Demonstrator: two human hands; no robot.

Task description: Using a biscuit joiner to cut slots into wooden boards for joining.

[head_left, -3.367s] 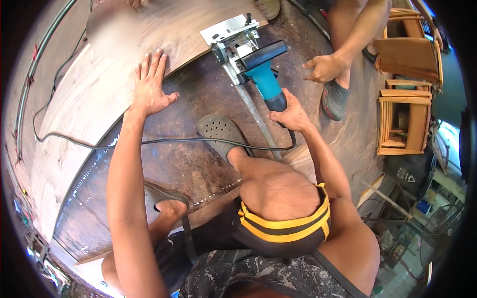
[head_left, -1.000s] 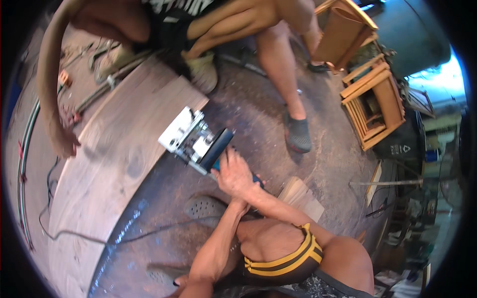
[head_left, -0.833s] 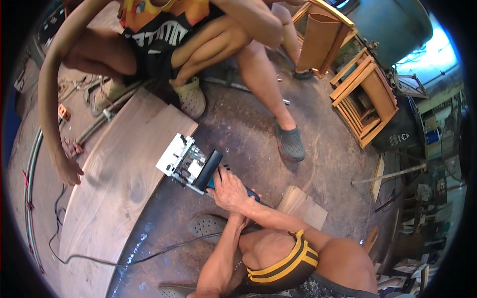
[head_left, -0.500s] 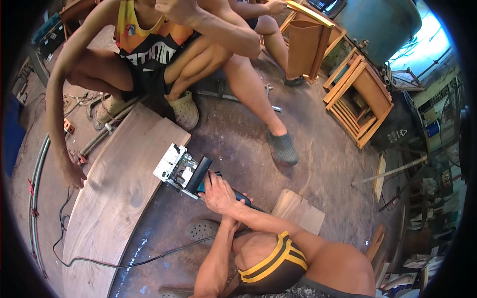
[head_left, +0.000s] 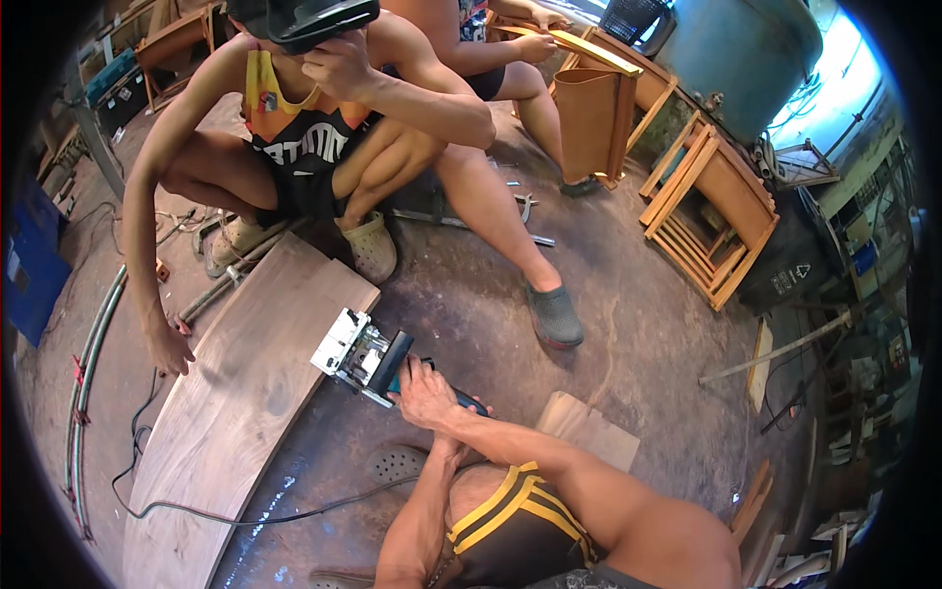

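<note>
Corded power tool (head_left: 390, 363), teal w/ black handle & bare-metal front plate, sits at the R edge of a long wooden board (head_left: 226, 417), near its far end, plate overlapping the board's face. R hand (head_left: 425, 395) is wrapped around the tool's body, fingers curled over the casing. L forearm (head_left: 416, 525) runs up & under the R wrist (head_left: 459, 422); L hand is mostly hidden there, so can't tell how far open it is or what it grips. Progress, judging by position: the tool looks placed & steadied at the edge, but no finished cut shows; can't tell if the motor's on or how much is left. Board is a long curved shape, smooth-looking brown wood w/ darker grain & a knot, its far end stepped. Thin, flexible black cord (head_left: 324, 512) loops over the board's near end. Floor (head_left: 648, 344) is rough & brown-stained. Flat, pale wood scrap (head_left: 601, 434) lies R of the hands. Co-worker (head_left: 309, 137) squats beyond, one hand (head_left: 173, 350) hanging just beside the board's L edge; orange-brown wooden frames (head_left: 711, 221) & a rounded blue-green barrel (head_left: 741, 69) in bg.
</note>
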